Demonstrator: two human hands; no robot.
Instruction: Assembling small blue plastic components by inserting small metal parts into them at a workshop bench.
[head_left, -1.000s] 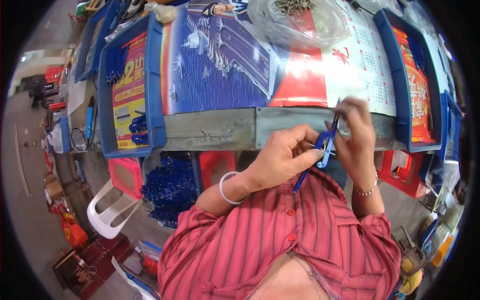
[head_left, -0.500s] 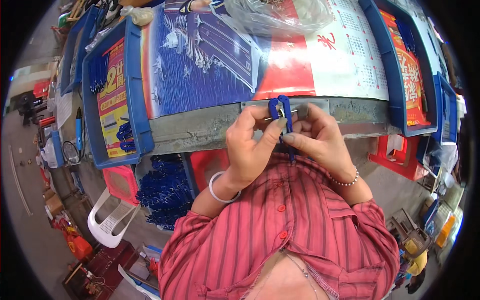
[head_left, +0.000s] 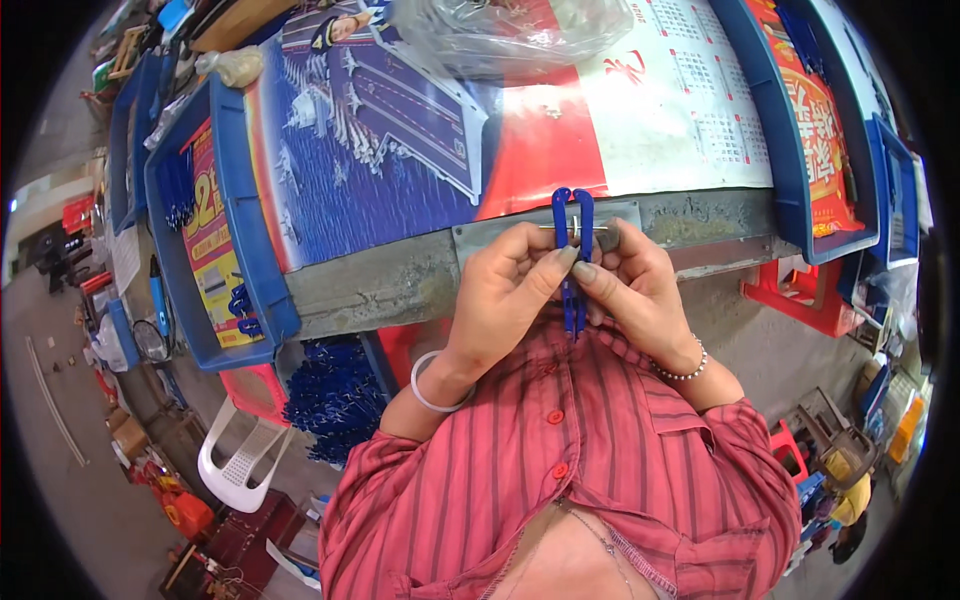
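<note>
Far off to the left of your left hand [head_left: 505, 290] sits a long blue tray [head_left: 262, 290] on the surface [head_left: 380, 285], and a few small blue pieces [head_left: 240, 302] lie in it. Below that tray, down by the floor, there is a big pile of blue parts [head_left: 335, 395]. They look like the same kind of thing you are holding, so they may be kept close for easy reach.

Your left hand is curled in, with its thumb and fingers pinching the left side of the blue clip [head_left: 573, 262]. A white bangle [head_left: 428, 385] goes round that wrist.

The blue clip stands upright right between your two hands, just above your striped shirt [head_left: 560, 470] and in front of the edge of the surface. It has two long blue arms side by side. A thin metal pin [head_left: 575, 228] crosses them near the top. You seem to hold it up close so you can see the small pin well.

Your right hand [head_left: 640, 290] is curled too, and it pinches the right side of the clip. Both hands squeeze from each side, which likely keeps the two arms together. A bead bracelet [head_left: 682, 368] is on that wrist.

Beyond your right hand, another blue tray [head_left: 775, 150] rests on the surface.
</note>
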